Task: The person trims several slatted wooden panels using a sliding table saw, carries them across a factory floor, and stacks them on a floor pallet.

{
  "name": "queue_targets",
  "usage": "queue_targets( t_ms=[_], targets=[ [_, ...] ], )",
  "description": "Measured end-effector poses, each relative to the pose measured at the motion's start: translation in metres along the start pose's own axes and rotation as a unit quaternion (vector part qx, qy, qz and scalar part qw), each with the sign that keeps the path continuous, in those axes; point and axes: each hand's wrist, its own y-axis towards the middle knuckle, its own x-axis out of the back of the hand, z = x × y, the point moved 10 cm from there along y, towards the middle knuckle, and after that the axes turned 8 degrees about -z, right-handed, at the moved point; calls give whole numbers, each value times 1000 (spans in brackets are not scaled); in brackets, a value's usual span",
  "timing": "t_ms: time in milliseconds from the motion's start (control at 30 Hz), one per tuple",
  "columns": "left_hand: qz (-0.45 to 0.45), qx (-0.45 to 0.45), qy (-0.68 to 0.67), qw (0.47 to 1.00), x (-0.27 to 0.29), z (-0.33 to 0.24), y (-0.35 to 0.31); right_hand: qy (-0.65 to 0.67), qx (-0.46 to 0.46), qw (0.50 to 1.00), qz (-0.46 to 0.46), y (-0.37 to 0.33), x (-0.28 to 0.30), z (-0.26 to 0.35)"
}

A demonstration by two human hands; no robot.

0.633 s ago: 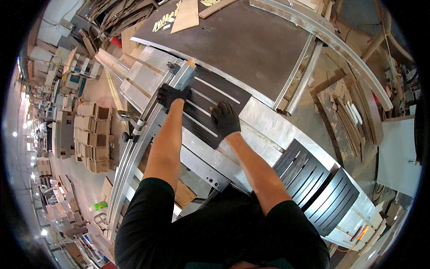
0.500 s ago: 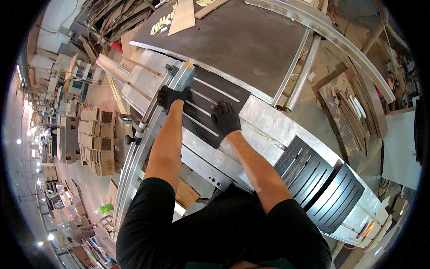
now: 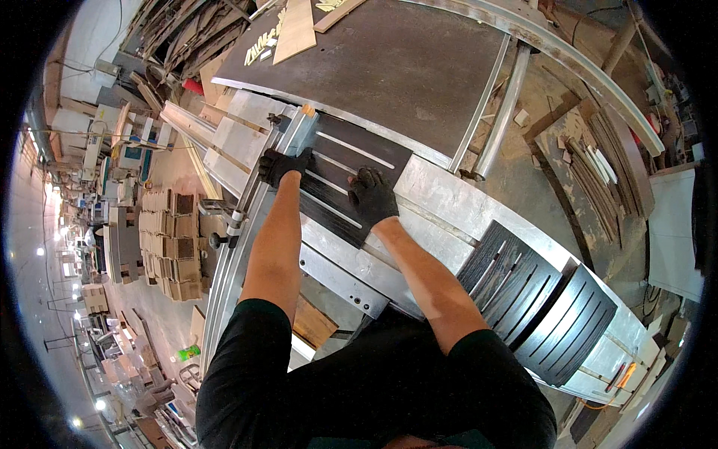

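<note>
A black wood-grain panel (image 3: 345, 179) with several pale slots lies on the metal sliding table (image 3: 430, 182). Its left end meets an aluminium fence (image 3: 301, 129). My left hand (image 3: 281, 166), in a dark glove, has its fingers curled over the fence and its thumb reaching toward the panel's edge. On the panel's right part rests my gloved right hand (image 3: 374, 196), palm down, with the fingers apart and slightly bent. Two more black slotted panels, a nearer one (image 3: 516, 280) and a farther one (image 3: 572, 322), lie side by side to the right on the metal surface.
Beyond the panel spreads a large brown board surface (image 3: 374, 75) with wooden strips (image 3: 295, 34) on it. A curved metal rail (image 3: 591, 63) bounds the far right. Stacked cut boards (image 3: 170, 243) stand on the floor at left. An orange-handled tool (image 3: 627, 374) lies at the table's right end.
The whole view has shifted slightly. Both hands keep their places on the fence and the panel, and the panel stays against the fence.
</note>
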Motion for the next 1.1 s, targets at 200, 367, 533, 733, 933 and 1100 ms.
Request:
queue_targets(
  t_ms=[200,367,533,733,933,1100],
  targets=[
    [-7,9,26,1000,15,-5,-9,-2,12,1000,-19,0,3,1],
    [-16,13,46,999,21,-5,-12,9,6,1000,-20,0,1,0],
    [8,15,43,999,21,-10,-14,-1,9,999,-50,3,10,0],
    [-8,19,26,999,7,-2,-5,12,7,1000,-27,1,4,0],
    [-58,27,24,998,24,1,-11,27,-5,1000,-13,0,2,2],
    [-37,17,22,999,39,-8,-18,8,-3,1000,-21,1,5,0]
  ],
)
